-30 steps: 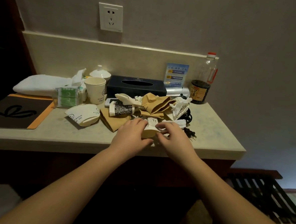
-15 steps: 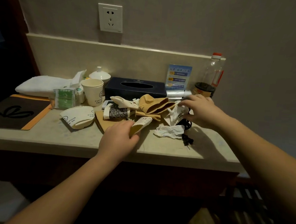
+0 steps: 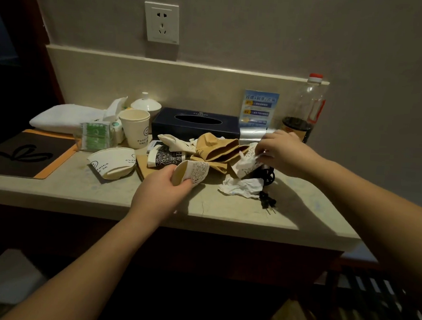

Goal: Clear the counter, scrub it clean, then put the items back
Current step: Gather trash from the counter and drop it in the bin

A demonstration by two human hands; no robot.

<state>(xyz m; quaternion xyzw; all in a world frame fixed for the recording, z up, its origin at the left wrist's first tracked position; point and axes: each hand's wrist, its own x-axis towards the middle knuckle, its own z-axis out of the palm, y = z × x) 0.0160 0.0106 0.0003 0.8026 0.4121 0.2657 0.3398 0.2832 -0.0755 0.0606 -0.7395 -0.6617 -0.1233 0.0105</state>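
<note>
The left hand (image 3: 162, 191) grips a flattened printed cup (image 3: 192, 172), thumb on its near side and fingers curled under, with the cup's open mouth turned toward the person. The cup is at the near edge of the litter pile, just off the counter (image 3: 104, 193), touching the brown paper (image 3: 144, 167) behind it. The right hand (image 3: 283, 152) reaches in from the right and pinches a crumpled white cup (image 3: 247, 162) between thumb and fingertips at the pile's right end, above a coiled black cord (image 3: 266, 174). The cord's plug (image 3: 268, 203) lies on the counter in front, beside a wad of tissue (image 3: 241, 187).

Between the hands lie crushed brown cups (image 3: 218, 149) and a dark patterned cup (image 3: 167, 157). To the left a squashed white cup (image 3: 112, 162) lies on its side, with an upright cup (image 3: 135, 128) behind it, green packets (image 3: 94, 136) and a folded towel (image 3: 64, 117) farther left. A tissue box (image 3: 196, 124) runs along the back, with a sign (image 3: 257, 108) and a bottle (image 3: 304, 111) to its right against the backsplash.

The counter's front edge runs just under the left wrist; bare surface lies along the front strip and at the right end past the plug. A dark mat (image 3: 25, 153) covers the left end. The wall closes off the right side.
</note>
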